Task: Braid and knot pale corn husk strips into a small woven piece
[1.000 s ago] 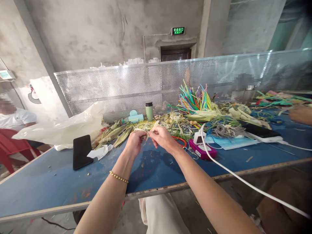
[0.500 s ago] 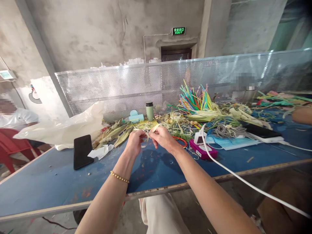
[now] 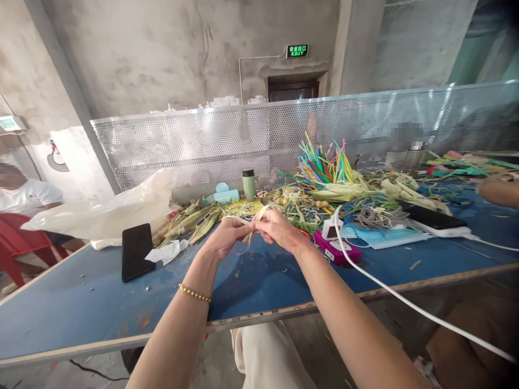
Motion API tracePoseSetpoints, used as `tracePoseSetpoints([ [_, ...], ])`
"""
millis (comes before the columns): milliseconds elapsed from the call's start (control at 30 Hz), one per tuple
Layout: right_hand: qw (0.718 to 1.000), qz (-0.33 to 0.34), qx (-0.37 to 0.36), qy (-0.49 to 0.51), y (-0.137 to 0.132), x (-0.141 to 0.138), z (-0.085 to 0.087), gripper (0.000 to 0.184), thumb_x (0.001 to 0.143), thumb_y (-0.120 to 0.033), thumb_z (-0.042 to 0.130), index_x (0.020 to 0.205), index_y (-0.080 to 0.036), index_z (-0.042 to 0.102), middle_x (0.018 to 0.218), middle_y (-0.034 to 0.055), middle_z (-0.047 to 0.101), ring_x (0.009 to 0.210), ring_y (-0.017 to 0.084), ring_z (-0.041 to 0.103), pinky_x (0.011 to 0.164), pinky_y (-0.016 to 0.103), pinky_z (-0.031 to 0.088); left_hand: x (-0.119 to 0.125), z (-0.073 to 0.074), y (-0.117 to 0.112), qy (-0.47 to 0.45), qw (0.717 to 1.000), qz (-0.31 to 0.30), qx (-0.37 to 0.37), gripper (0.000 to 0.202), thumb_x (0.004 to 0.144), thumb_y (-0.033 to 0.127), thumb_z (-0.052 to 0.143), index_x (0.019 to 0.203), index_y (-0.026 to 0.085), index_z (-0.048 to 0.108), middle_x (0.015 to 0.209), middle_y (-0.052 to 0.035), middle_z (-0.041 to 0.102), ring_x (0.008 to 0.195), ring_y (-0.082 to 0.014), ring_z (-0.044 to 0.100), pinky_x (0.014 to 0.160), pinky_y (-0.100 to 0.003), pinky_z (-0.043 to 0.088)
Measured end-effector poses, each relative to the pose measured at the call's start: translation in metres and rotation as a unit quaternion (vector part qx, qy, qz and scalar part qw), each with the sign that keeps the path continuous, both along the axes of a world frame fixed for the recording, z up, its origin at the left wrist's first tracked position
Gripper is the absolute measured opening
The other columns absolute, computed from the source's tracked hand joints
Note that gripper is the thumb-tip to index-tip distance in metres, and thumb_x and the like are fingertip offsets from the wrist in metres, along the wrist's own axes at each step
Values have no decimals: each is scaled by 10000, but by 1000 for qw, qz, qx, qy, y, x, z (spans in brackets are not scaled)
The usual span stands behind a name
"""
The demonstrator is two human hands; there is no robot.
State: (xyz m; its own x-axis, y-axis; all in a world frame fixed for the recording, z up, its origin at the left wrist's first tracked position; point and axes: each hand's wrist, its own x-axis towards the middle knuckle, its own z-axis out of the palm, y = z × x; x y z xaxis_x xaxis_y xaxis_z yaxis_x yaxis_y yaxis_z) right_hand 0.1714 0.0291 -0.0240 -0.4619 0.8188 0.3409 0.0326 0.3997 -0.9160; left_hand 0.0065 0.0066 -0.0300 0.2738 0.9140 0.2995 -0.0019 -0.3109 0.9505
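Note:
Above the blue table, my left hand (image 3: 226, 237) and my right hand (image 3: 274, 226) meet with their fingertips together. Both pinch a pale strip of corn husk (image 3: 261, 212), which sticks up from the right fingers and also shows along the top of the left hand. A thin strand hangs below the fingertips. Where the fingers overlap, the exact grip is hidden. Just beyond my hands lies a heap of dried husks and cord scraps (image 3: 294, 202). Longer corn husks (image 3: 188, 224) lie to the left of it.
Left are a black phone (image 3: 138, 252), crumpled white paper (image 3: 167, 252) and a plastic bag (image 3: 117, 208). A green bottle (image 3: 248, 185) stands behind. Right are a purple box (image 3: 338, 248), a white cable (image 3: 389, 286), a blue mask (image 3: 389, 237) and a co-worker's hand (image 3: 498, 192).
My left hand has moved in toward the right one, and its fingers now touch the right fingers. The right hand has turned slightly, and the strip has shifted with them.

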Motion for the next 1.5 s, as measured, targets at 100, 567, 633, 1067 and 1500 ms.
tracePoseSetpoints([
  [100,1000,10,-9,16,0,1,0,143,785,-280,627,745,-171,543,441,-90,389,350,51,311,344,183,251,0,0,1,-29,999,-14,-9,413,625,444,823,443,138,614,457,-17,480,484,-88,367,502,-260,263],
  [567,993,-87,76,-1,3,-2,0,172,830,-333,572,747,-185,541,456,-73,471,342,61,353,358,185,263,4,2,1,-84,996,-1,-29,322,536,363,877,508,116,671,492,-25,548,493,-79,426,502,-232,306],
  [633,990,-103,95,-9,6,-3,-2,182,831,-330,568,724,-186,540,452,-67,474,358,70,374,389,195,291,5,4,-1,-82,996,-10,-27,321,540,363,875,513,113,676,496,-24,545,498,-79,426,503,-233,303],
  [1067,944,-190,253,-94,7,-14,-7,248,850,-335,570,655,-184,601,648,29,628,618,152,534,611,254,379,5,-13,20,-247,959,126,-60,342,495,308,905,692,121,698,541,11,573,482,-65,453,466,-207,294],
  [1500,970,-148,182,-69,2,-13,-7,219,812,-251,523,602,-197,491,487,-35,474,505,118,435,516,225,321,4,-6,14,-240,967,15,-88,239,548,154,879,688,85,697,643,-27,633,578,-79,546,576,-209,430],
])
